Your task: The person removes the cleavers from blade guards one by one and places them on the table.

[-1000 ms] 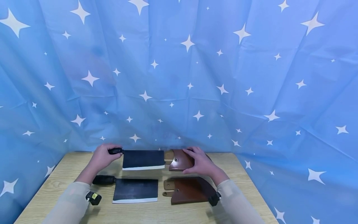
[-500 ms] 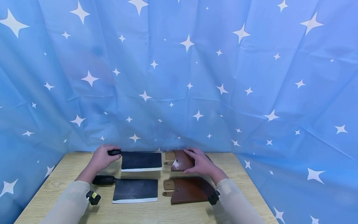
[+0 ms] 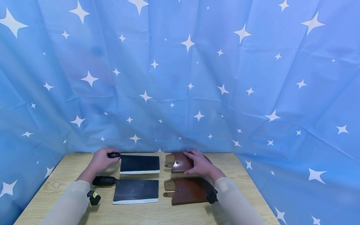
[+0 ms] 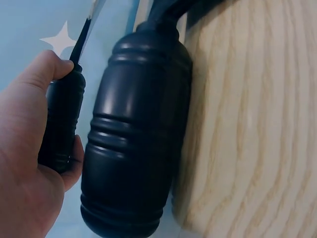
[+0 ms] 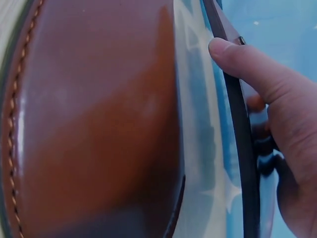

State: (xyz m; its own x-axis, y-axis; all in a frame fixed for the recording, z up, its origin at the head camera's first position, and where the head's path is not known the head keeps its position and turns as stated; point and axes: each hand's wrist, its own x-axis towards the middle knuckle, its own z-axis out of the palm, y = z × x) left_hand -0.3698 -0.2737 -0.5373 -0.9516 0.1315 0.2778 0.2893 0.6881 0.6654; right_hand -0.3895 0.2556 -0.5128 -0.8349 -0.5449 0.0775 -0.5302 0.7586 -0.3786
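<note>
In the head view, my left hand [image 3: 100,163] grips the black handle [image 3: 113,155] of the far cleaver, thumb pressed near its neck. That cleaver's dark blade [image 3: 140,163] points right, its pale edge towards me. My right hand [image 3: 201,164] holds the far brown leather blade sheath [image 3: 181,163] by its right part, with the thumb on the near side. A gap separates the blade from the sheath's tan straps. In the right wrist view the thumb lies on the dark edge of that sheath [image 5: 237,124]; the other fingers are partly hidden.
A second cleaver [image 3: 136,191] lies nearer on the wooden table [image 3: 135,215]; its ridged handle [image 4: 138,124] fills the left wrist view. Right of it lies a second leather sheath [image 3: 191,191], partly under my right wrist. A blue star-patterned curtain [image 3: 180,78] hangs behind.
My left hand has drawn the far cleaver left and slightly down towards the table, widening the gap to the sheath. The far sheath has shifted slightly in my right hand. The near pair stays put.
</note>
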